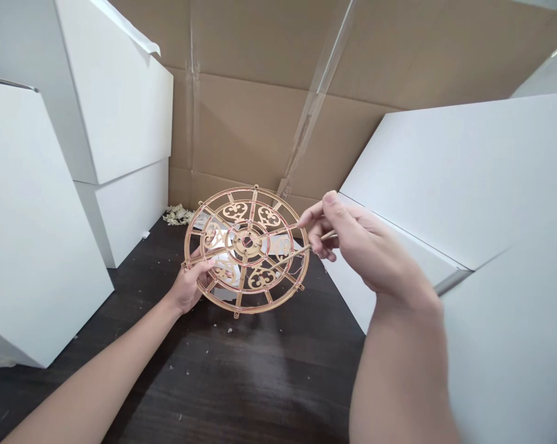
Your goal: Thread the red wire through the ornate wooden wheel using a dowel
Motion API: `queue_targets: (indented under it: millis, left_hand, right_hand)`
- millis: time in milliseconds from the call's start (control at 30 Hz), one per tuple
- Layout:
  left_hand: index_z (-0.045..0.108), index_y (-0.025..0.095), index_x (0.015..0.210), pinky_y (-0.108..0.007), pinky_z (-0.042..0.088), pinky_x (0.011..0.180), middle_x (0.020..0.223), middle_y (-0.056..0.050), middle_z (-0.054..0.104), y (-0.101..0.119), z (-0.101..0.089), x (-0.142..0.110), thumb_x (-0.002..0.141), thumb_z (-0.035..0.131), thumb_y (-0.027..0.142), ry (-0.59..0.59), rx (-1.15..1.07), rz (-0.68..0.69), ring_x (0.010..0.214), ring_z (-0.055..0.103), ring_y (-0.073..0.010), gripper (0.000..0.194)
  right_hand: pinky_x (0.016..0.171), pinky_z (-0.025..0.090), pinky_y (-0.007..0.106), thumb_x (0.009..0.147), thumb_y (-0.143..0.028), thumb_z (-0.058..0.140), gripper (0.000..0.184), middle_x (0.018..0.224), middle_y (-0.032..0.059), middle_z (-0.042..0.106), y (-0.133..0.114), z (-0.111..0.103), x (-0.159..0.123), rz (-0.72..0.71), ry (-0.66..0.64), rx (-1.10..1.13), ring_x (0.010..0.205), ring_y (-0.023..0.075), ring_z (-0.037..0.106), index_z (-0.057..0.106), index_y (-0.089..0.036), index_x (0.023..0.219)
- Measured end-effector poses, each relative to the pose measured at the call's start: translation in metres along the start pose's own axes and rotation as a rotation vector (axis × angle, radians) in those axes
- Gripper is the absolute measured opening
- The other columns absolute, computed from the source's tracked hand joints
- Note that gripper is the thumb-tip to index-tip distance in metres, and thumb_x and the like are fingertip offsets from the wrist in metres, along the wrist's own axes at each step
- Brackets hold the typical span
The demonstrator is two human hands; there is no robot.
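Note:
A round gold-coloured openwork frame [242, 290], with spokes, scroll ornaments and a hub with small holes, is held tilted above the dark table. Thin reddish wire or strip runs along its rings. My left hand [192, 283] grips the frame's left lower rim, thumb on top and fingers behind. At the right rim, my right hand [340, 231] holds a thin tan stick [291, 256] between its curled fingers. The stick points down and left across the frame; whether its tip touches the frame I cannot tell. Pale pieces show through the gaps, their kind unclear.
White boxes [121, 111] are stacked on the left, and more white boxes [467, 179] stand close on the right. A cardboard wall [250, 123] closes the back. Cream scraps [178, 214] and small white crumbs lie on the dark table [241, 382].

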State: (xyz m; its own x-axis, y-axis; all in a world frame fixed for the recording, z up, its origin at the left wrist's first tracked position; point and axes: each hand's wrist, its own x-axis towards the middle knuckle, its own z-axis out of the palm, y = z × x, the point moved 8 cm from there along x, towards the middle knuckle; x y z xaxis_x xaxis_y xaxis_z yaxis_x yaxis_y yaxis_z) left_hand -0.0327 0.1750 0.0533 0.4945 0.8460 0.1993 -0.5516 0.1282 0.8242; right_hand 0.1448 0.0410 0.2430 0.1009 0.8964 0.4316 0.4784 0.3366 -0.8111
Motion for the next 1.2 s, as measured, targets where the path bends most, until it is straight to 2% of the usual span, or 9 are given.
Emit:
queue_targets:
  millis: [133,300,600,700,800,967,1033,1100,1200]
  left_hand:
    - [0.057,0.018,0.146,-0.031,0.063,0.058,0.101,-0.009,0.077,0.0,0.0,0.0,0.076,0.083,0.028,-0.013,-0.023,0.008,0.071,0.074,-0.025,0.076]
    - [0.065,0.013,0.132,-0.033,0.065,0.063,0.098,-0.009,0.077,-0.004,-0.004,0.0,0.076,0.083,0.026,0.009,-0.077,-0.006,0.073,0.074,-0.0241,0.061]
    - [0.062,0.016,0.137,-0.028,0.062,0.059,0.094,-0.006,0.078,-0.004,-0.002,0.001,0.076,0.083,0.024,-0.003,-0.105,0.001,0.067,0.073,-0.0212,0.065]
    - [0.068,0.013,0.123,-0.029,0.064,0.063,0.093,-0.007,0.078,-0.006,-0.004,0.002,0.075,0.084,0.024,0.001,-0.121,-0.003,0.07,0.073,-0.0214,0.051]
    - [0.068,0.013,0.124,-0.03,0.065,0.068,0.097,-0.008,0.078,-0.007,-0.004,0.003,0.075,0.084,0.023,-0.002,-0.126,-0.009,0.075,0.074,-0.0221,0.052]
    - [0.062,0.016,0.138,-0.03,0.064,0.068,0.095,-0.006,0.078,-0.006,-0.006,0.002,0.078,0.079,0.02,0.014,-0.111,0.001,0.073,0.074,-0.0218,0.063]
    - [0.059,0.017,0.143,-0.031,0.064,0.066,0.092,-0.006,0.077,-0.007,-0.006,0.002,0.079,0.078,0.021,0.01,-0.094,0.004,0.07,0.074,-0.0223,0.066]
    - [0.058,0.016,0.143,-0.032,0.063,0.064,0.09,-0.006,0.077,-0.007,-0.006,0.002,0.079,0.078,0.022,0.003,-0.084,-0.003,0.068,0.073,-0.0227,0.067]
    - [0.06,0.014,0.138,-0.031,0.063,0.062,0.093,-0.006,0.078,-0.008,-0.006,0.002,0.078,0.08,0.021,0.005,-0.106,-0.009,0.067,0.073,-0.0222,0.064]
  right_hand:
    - [0.048,0.044,0.024,0.091,-0.085,0.059,0.072,0.065,0.0041,0.059,0.005,0.009,0.005,-0.005,-0.039,0.048,0.055,0.0131,0.055,0.068,-0.014,0.085]
    - [0.045,0.04,0.023,0.092,-0.08,0.063,0.064,0.064,0.0028,0.056,0.003,-0.002,0.005,-0.064,0.045,0.11,0.053,0.0124,0.052,0.068,-0.017,0.083]
    - [0.044,0.035,0.025,0.096,-0.08,0.057,0.064,0.058,0.001,0.05,0.002,-0.009,0.006,-0.056,0.135,0.147,0.049,0.0128,0.047,0.064,-0.019,0.078]
    - [0.045,0.037,0.025,0.098,-0.079,0.054,0.064,0.06,0.0013,0.051,-0.003,0.007,0.003,-0.029,-0.025,0.178,0.049,0.0135,0.047,0.066,-0.019,0.081]
    - [0.048,0.038,0.025,0.105,-0.071,0.05,0.059,0.061,0.0018,0.054,-0.014,0.026,-0.014,-0.056,-0.304,0.188,0.048,0.0126,0.047,0.069,-0.018,0.086]
    - [0.048,0.041,0.025,0.114,-0.055,0.04,0.051,0.055,0.0003,0.056,-0.038,0.043,-0.067,-0.246,-0.877,0.295,0.042,0.0121,0.051,0.073,-0.018,0.101]
    - [0.051,0.045,0.026,0.114,-0.056,0.038,0.052,0.055,0.0007,0.06,-0.043,0.039,-0.082,-0.358,-0.998,0.279,0.043,0.0137,0.056,0.074,-0.019,0.103]
    - [0.047,0.043,0.027,0.114,-0.055,0.037,0.052,0.055,0.0004,0.059,-0.046,0.028,-0.081,-0.422,-0.907,0.317,0.041,0.0138,0.054,0.075,-0.022,0.103]
    - [0.045,0.038,0.029,0.111,-0.058,0.047,0.047,0.064,0.0025,0.06,-0.035,0.009,-0.055,-0.249,-0.524,0.238,0.045,0.0136,0.05,0.075,-0.024,0.096]
